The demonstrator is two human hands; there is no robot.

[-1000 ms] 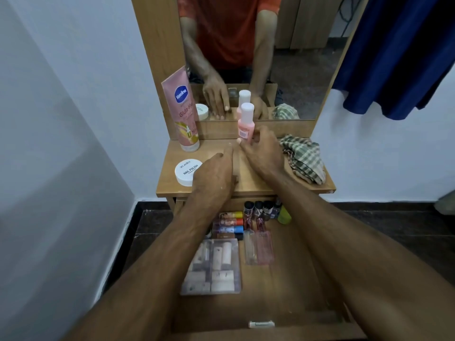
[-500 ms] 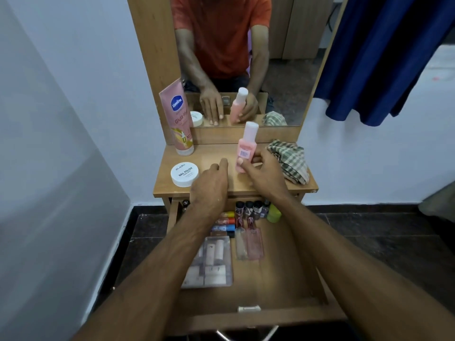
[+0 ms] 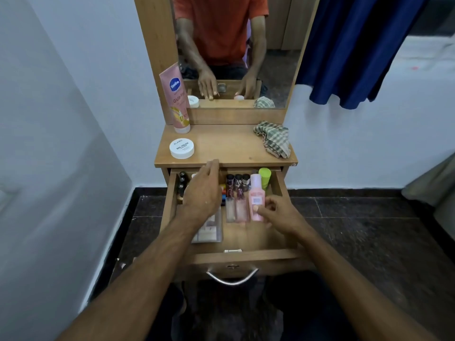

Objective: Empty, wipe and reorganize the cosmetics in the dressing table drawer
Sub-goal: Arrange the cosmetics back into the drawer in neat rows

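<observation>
The wooden drawer (image 3: 246, 257) stands pulled out, with several cosmetics in it. My right hand (image 3: 278, 214) grips a pink bottle with a pale cap (image 3: 256, 196), lying in the drawer beside two clear pink bottles (image 3: 236, 207). My left hand (image 3: 203, 191) hovers palm down with fingers spread over the drawer's left half, holding nothing. It covers part of a clear compartment box (image 3: 209, 232) and some coloured tubes (image 3: 223, 193). A green-capped bottle (image 3: 265, 177) and dark-capped bottles (image 3: 238, 180) stand at the drawer's back.
On the tabletop (image 3: 226, 146) are a pink Vaseline tube (image 3: 176, 99), a white nail polish jar (image 3: 181, 148) and a crumpled checked cloth (image 3: 274, 139). The mirror (image 3: 236, 52) rises behind. A blue cloth (image 3: 354, 45) hangs at the right. A white wall stands close on the left.
My right hand has carried the pink bottle from the tabletop down into the drawer. My left hand has left the tabletop and now hovers over the drawer.
</observation>
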